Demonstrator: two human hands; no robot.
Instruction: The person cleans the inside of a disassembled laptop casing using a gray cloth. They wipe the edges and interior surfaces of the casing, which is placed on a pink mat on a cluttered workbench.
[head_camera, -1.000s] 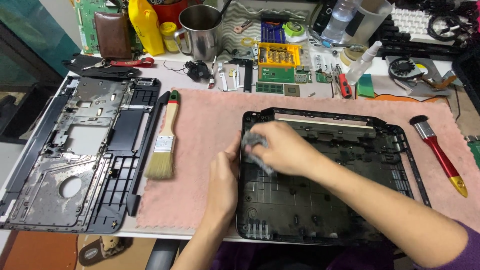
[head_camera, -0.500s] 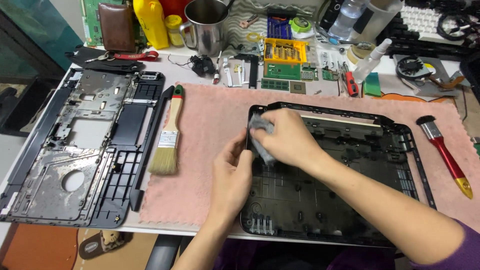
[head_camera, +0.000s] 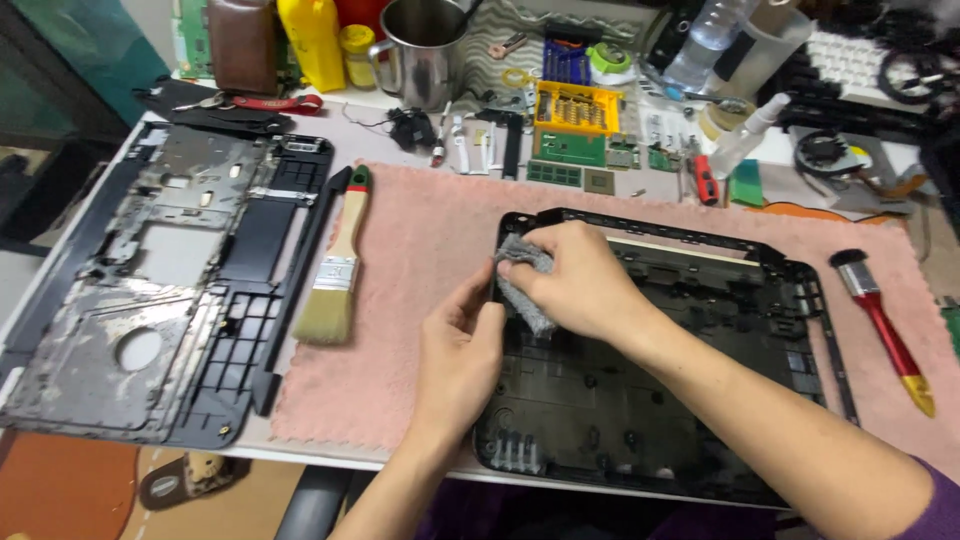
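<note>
We work on a black plastic laptop shell (head_camera: 690, 390) that lies flat on a pink towel (head_camera: 420, 300) spread over the bench (head_camera: 640, 185). Our right hand (head_camera: 575, 285) is closed around a grey cloth (head_camera: 525, 290) and presses it against the shell's upper left corner. Our left hand (head_camera: 458, 355) grips the shell's left edge just below, fingers curled onto the rim; the two hands sit close together, almost touching.

On the towel, left of the shell, lies a flat paintbrush (head_camera: 335, 270) with a wooden handle and pale bristles. A red-handled brush (head_camera: 885, 325) lies at the towel's right edge, well apart from the shell. A second chassis frame (head_camera: 170, 290), black with grey metal, rests on the bench beside the towel on the left. Behind the towel stand a steel mug (head_camera: 425, 50), a yellow bit case (head_camera: 575, 108) and small green circuit boards (head_camera: 570, 150).
</note>
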